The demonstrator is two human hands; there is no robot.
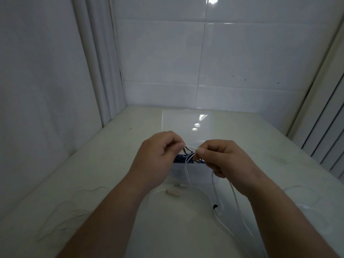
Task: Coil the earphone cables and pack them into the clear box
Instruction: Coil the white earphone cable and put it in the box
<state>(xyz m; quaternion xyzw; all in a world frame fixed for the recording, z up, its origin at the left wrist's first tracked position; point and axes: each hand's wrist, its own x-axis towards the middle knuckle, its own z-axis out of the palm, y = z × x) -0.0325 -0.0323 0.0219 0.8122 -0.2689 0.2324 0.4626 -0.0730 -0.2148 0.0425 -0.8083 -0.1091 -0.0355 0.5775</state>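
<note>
Together both hands [191, 155] pinch a white earphone cable [188, 175] above the clear box [188, 175].

Head-height view, down over table [111, 164]

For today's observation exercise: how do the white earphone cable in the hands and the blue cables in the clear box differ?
The white cable is pinched between both hands, left hand and right hand; the blue cables lie untouched inside the clear box. The white cable trails loose onto the table; the blue cables sit bundled. Both are thin earphone cables.
</note>
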